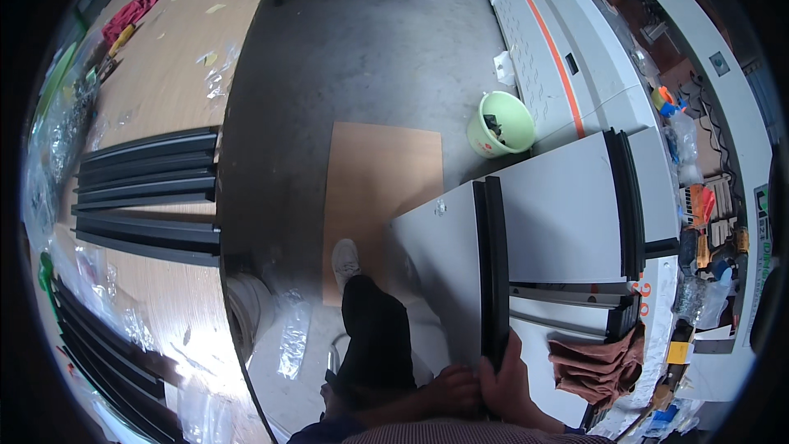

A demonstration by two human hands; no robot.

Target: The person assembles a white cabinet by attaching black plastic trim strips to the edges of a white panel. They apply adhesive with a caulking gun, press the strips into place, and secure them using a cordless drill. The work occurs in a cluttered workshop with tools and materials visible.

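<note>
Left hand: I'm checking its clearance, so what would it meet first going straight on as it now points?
Probably the right hand, immediately to the right of the left hand near the lower end of the black strip, though depth is unclear.

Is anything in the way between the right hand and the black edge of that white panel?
Nothing visible: the right hand touches the black edge at its near end. The brown cloth lies right of that hand.

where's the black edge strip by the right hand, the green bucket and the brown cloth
Black edge strip (497,267), head view: middle of its length
Green bucket (479,133), head view: outer wall
Brown cloth (600,367), head view: middle folds
</note>
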